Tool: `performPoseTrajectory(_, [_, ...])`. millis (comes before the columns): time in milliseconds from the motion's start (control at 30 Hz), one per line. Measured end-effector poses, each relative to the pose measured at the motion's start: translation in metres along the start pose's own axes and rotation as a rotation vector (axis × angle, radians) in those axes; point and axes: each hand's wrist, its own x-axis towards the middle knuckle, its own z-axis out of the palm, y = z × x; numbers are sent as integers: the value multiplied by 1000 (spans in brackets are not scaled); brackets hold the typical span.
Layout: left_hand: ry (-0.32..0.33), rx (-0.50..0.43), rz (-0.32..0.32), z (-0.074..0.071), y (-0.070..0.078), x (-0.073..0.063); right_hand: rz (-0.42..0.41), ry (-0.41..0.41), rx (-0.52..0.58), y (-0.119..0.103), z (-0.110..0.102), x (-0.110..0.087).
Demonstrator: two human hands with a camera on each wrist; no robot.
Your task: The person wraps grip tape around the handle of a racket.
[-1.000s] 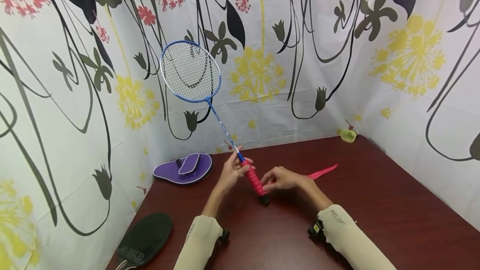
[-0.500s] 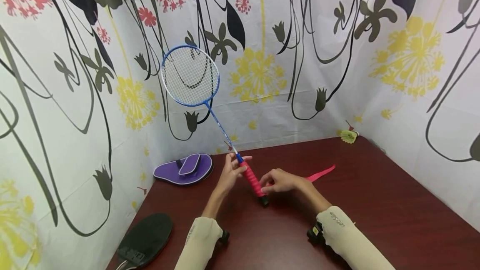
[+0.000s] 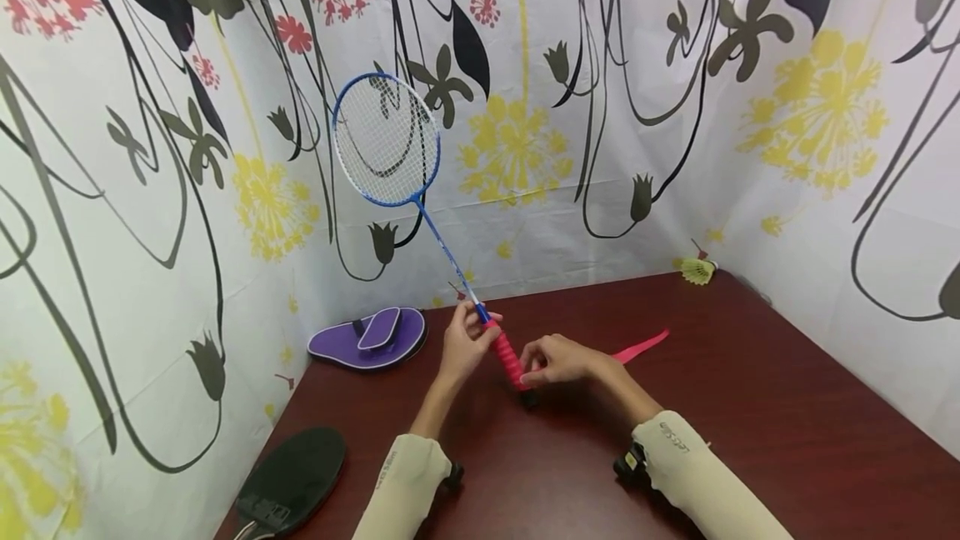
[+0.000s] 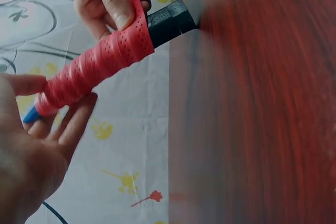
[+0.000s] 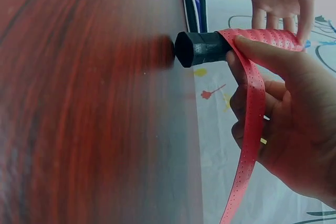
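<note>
A blue badminton racket [image 3: 445,248] slants up and to the left over the table, strings away from me. Pink perforated grip tape [image 4: 100,64] winds in overlapping turns down its handle, leaving the black butt end [image 4: 170,23] bare. My left hand [image 3: 461,348] holds the handle's upper end between thumb and fingers, near the blue cone. Close to the butt, my right hand [image 3: 558,358] pinches the tape, thumb pressed on the last turn in the right wrist view. From there the tape's loose tail [image 5: 254,108] hangs past the right palm.
A purple paddle case [image 3: 367,338] lies at the table's back left, with a black table tennis paddle [image 3: 292,477] at the front left. A yellow shuttlecock [image 3: 697,272] sits in the far right corner. Flowered curtains [image 3: 600,132] enclose the dark red table [image 3: 750,407].
The racket's head dips slightly, then rises and turns a little about its handle. My left hand turns with it, while my right hand stays near the butt end on the tape.
</note>
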Motion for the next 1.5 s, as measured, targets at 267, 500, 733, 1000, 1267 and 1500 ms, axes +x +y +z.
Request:
performPoseTrajectory(267, [150,164,-39,9,-6,-1,0,45,-67,0,7,4])
performPoseTrajectory(500, [196,148,-47,9,-4,-1,-7,60,-56,1,8,5])
performPoseTrajectory(733, [218,82,-58,5,-3,0,-58,13,1,5,1,1])
performPoseTrajectory(1000, [140,-68,-98,1,-5,1,-104,11,-5,15,-3,-1])
performPoseTrajectory(1267, [68,-136,-134,-2,-5,2,-102,8,6,23,-5,-1])
performPoseTrajectory(1500, [-16,-131,-140,-7,-5,2,-80,19,7,26,-3,-1])
